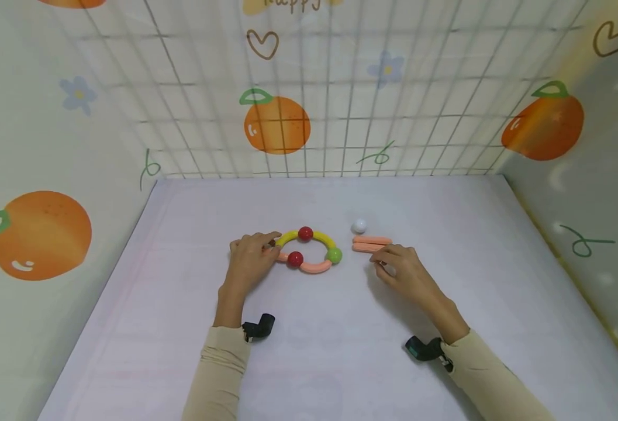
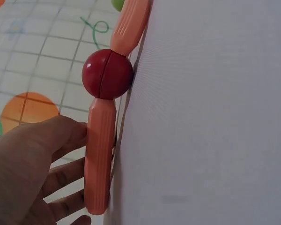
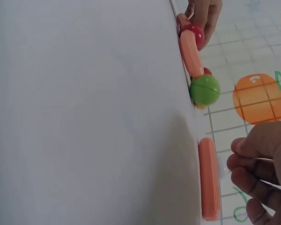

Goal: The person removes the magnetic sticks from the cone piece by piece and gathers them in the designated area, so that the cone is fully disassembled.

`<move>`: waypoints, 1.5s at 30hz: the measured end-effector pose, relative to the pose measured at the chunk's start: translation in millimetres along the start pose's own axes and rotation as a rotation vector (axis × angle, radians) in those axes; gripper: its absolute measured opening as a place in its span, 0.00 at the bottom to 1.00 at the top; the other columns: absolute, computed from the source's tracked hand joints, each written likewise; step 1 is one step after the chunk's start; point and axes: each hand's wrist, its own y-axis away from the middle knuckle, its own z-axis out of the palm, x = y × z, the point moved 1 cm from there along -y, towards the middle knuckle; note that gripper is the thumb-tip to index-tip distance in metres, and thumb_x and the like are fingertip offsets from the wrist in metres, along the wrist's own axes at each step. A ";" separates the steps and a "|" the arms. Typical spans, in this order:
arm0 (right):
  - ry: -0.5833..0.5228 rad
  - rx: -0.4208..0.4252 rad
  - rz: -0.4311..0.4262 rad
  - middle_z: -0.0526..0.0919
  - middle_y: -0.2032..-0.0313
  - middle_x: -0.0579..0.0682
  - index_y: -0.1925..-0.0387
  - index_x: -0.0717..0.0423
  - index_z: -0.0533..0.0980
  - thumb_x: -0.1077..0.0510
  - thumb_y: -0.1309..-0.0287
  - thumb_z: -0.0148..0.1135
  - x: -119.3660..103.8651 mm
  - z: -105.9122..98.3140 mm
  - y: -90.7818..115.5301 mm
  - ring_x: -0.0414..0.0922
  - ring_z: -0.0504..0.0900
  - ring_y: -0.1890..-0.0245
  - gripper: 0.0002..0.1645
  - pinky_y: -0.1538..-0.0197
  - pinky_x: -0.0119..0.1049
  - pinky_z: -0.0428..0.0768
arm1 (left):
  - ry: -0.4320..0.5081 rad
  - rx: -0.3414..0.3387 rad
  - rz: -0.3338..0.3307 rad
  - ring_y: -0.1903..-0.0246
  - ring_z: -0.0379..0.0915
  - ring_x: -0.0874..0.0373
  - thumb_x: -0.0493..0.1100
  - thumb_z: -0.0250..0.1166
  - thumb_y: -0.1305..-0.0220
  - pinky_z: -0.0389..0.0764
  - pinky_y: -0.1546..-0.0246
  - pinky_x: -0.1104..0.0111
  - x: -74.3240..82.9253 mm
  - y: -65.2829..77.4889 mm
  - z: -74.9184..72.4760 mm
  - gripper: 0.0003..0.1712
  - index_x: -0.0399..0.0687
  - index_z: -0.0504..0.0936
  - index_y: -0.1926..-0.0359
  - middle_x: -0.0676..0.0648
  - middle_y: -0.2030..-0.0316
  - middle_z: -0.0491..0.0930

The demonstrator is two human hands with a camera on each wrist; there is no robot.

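A ring of toy sticks and balls lies on the white table in the head view. It has curved yellow sticks [image 1: 323,238], a curved pink stick [image 1: 316,268], two red balls [image 1: 306,234] and a green ball [image 1: 334,255]. My left hand [image 1: 252,257] is at the ring's left side, thumb and fingers around a straight pink ribbed stick [image 2: 100,159] joined to a red ball [image 2: 107,74]. That hand hides the ring's left end. My right hand [image 1: 402,270] hovers by two loose pink sticks [image 1: 372,240], fingers loosely bent, nothing between the fingertips.
Behind the loose sticks sits a white ball [image 1: 359,225]. A printed cloth with oranges and a wire grid [image 1: 340,128] rises along the table's back edge, and cloth walls stand on both sides. Each wrist wears a small black camera [image 1: 259,327].
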 end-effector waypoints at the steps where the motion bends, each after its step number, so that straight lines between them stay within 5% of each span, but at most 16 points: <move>1: 0.004 -0.004 -0.004 0.83 0.65 0.49 0.64 0.60 0.85 0.70 0.48 0.71 -1.9 1.7 0.2 0.46 0.79 0.66 0.08 0.60 0.43 0.68 | 0.007 -0.012 -0.002 0.54 0.75 0.47 0.48 0.64 0.33 0.61 0.49 0.49 0.6 -0.2 0.3 0.19 0.55 0.84 0.42 0.50 0.55 0.84; 8: 0.007 -0.020 -0.018 0.82 0.66 0.48 0.66 0.60 0.84 0.71 0.49 0.71 -13.1 7.8 -0.5 0.46 0.77 0.65 0.08 0.59 0.47 0.70 | 0.097 -0.030 0.012 0.61 0.77 0.54 0.43 0.64 0.34 0.67 0.46 0.50 8.0 -1.4 4.9 0.16 0.52 0.86 0.46 0.51 0.63 0.84; 14: -0.017 -0.028 -0.017 0.83 0.66 0.48 0.65 0.59 0.84 0.71 0.48 0.70 -17.9 10.6 -1.9 0.45 0.78 0.64 0.08 0.59 0.46 0.69 | 0.244 -0.112 0.033 0.64 0.77 0.59 0.42 0.63 0.31 0.78 0.60 0.62 15.9 -1.2 9.5 0.14 0.52 0.86 0.46 0.53 0.63 0.84; 16: -0.024 -0.032 -0.015 0.83 0.66 0.47 0.65 0.59 0.85 0.70 0.47 0.70 -18.8 11.4 -1.4 0.45 0.78 0.63 0.07 0.59 0.45 0.69 | 0.265 -0.133 0.054 0.60 0.77 0.59 0.42 0.63 0.31 0.78 0.58 0.63 18.3 -1.3 10.8 0.14 0.52 0.86 0.47 0.54 0.59 0.84; 21: -0.036 -0.054 0.014 0.83 0.65 0.47 0.65 0.59 0.85 0.69 0.45 0.70 -21.6 12.3 1.0 0.44 0.78 0.63 0.06 0.55 0.46 0.70 | 0.194 -0.201 0.162 0.42 0.68 0.53 0.38 0.63 0.35 0.67 0.40 0.52 25.5 -2.0 12.9 0.19 0.57 0.86 0.45 0.55 0.41 0.78; 27: -0.036 -0.076 0.032 0.83 0.65 0.46 0.64 0.59 0.85 0.68 0.45 0.69 -24.9 11.9 3.2 0.43 0.77 0.63 0.06 0.55 0.44 0.69 | 0.017 -0.323 0.209 0.39 0.64 0.52 0.42 0.63 0.40 0.57 0.37 0.49 30.9 -1.1 14.1 0.27 0.68 0.81 0.39 0.61 0.38 0.76; 37: -0.053 -0.059 -0.012 0.84 0.65 0.46 0.65 0.58 0.85 0.70 0.46 0.70 -30.9 13.7 5.3 0.43 0.78 0.62 0.07 0.56 0.46 0.70 | -0.171 -0.117 0.184 0.64 0.71 0.54 0.54 0.75 0.43 0.66 0.58 0.57 39.3 -0.1 13.1 0.22 0.57 0.88 0.48 0.54 0.64 0.85; 45: -0.079 -0.066 -0.021 0.83 0.64 0.45 0.65 0.57 0.85 0.69 0.45 0.70 -37.6 16.6 4.1 0.43 0.79 0.61 0.06 0.55 0.45 0.70 | -0.097 -0.146 0.207 0.52 0.71 0.51 0.45 0.66 0.32 0.62 0.47 0.50 42.1 1.3 4.6 0.15 0.57 0.87 0.45 0.55 0.55 0.86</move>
